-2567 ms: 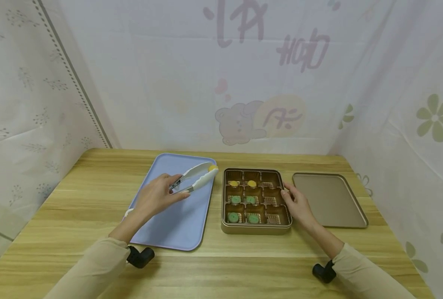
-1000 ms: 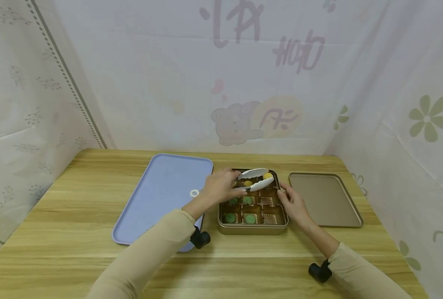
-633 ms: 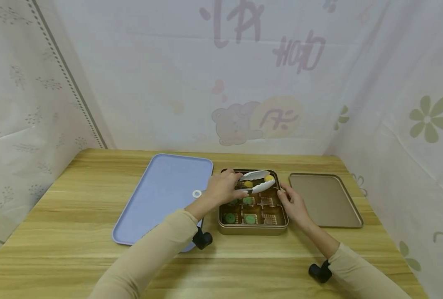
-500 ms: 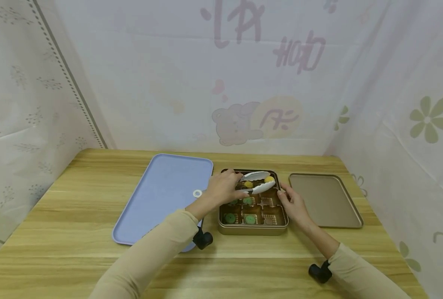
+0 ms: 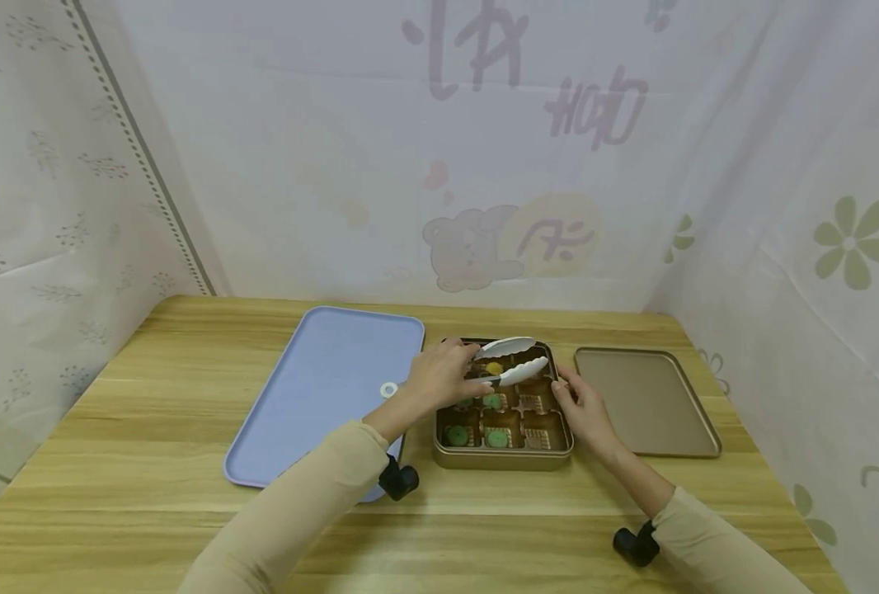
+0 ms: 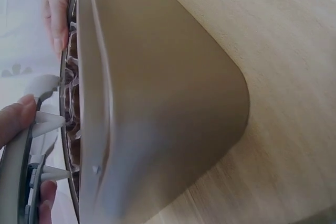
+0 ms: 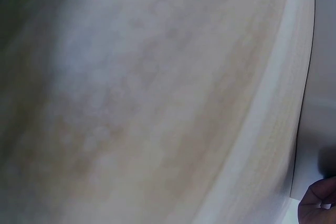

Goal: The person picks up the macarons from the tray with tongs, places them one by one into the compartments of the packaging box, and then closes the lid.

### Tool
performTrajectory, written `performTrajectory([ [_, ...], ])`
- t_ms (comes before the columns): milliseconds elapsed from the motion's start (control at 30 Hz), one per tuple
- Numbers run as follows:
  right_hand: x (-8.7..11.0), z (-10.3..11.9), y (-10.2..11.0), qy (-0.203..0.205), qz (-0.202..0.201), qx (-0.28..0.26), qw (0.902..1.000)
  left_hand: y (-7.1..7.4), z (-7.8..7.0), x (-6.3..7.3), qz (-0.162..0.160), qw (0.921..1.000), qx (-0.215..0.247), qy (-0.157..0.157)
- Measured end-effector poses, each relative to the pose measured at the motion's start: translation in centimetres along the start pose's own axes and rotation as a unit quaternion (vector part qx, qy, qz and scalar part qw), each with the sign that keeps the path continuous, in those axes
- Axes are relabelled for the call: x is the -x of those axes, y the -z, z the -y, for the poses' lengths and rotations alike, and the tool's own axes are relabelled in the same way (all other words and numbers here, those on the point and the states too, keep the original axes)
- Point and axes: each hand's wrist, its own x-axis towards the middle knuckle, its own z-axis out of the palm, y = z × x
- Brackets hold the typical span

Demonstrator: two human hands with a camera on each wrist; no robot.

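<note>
My left hand [image 5: 435, 375] holds white-tipped tongs [image 5: 521, 373] over the back row of a gold tin box [image 5: 502, 460]. The tips stand apart, with nothing showing between them. Brown compartments divide the tin. A yellow piece [image 5: 494, 369] sits in the back middle one, partly behind the tongs, and green round pieces [image 5: 458, 436] lie in the left and middle columns. The back right compartment is partly covered by the tongs. On the tin's right side, my right hand [image 5: 586, 412] grips the rim with thumb and fingers; the left wrist view shows its fingers along the edge.
Left of the tin lies a blue tray [image 5: 321, 388], with the tongs' white end ring [image 5: 388, 390] over it. A flat gold lid [image 5: 647, 404] rests to the right. Printed cloth [image 5: 336, 165] hangs behind the wooden table [image 5: 113, 462].
The left hand has carried the tongs with a yellow piece from the tray over to the tin's back right. Since half a second ago the tips have spread, and that piece has dropped from view.
</note>
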Motion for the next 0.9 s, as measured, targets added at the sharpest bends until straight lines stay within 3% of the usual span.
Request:
performTrajectory([
  [167,-0.2,-1.1,-0.2,0.003,-0.003,0.005,1.0,0.3,1.2,0.9,-0.033,0.9972,0.067,0.01],
  [367,0.0,-1.0,-0.1,0.0,0.006,0.003,1.0,1.4,3.8,2.7,-0.064,0.9892,0.115,0.063],
  [567,0.1,-0.9,0.0,-0.005,0.017,0.0,0.9999,2.4,8.7,5.5,-0.1,0.9806,0.12,0.119],
  [767,0.0,-0.9,0.0,-0.007,0.022,0.006,0.9997,3.6,14.4,9.1,-0.137,0.9711,0.109,0.162],
  [900,0.1,-0.9,0.0,-0.006,0.02,0.004,0.9998,4.3,17.5,11.5,-0.163,0.9628,0.111,0.184],
])
